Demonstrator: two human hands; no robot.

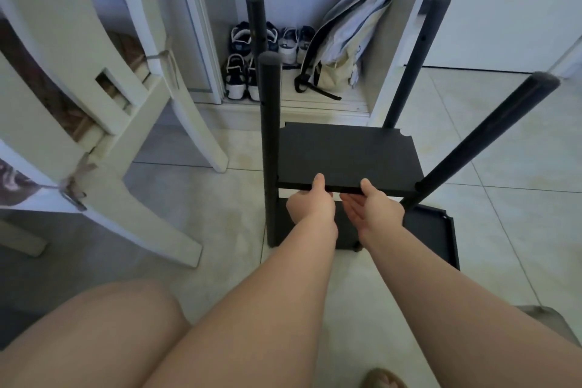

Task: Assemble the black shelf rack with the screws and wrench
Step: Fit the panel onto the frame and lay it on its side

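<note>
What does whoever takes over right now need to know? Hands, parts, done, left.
Left hand: grips the front edge of the shelf board, thumb on top.
Right hand: holds the same edge, thumb on top, fingers underneath.
Parts: four posts stand up from the bottom shelf; the near-right one leans outward. The board is held level between them.
Done: bottom shelf and posts are up.
Left: seat and fasten the board. No screws or wrench in view.

Posts (270,142) round the shelf (346,154); chair (104,98) left
</note>
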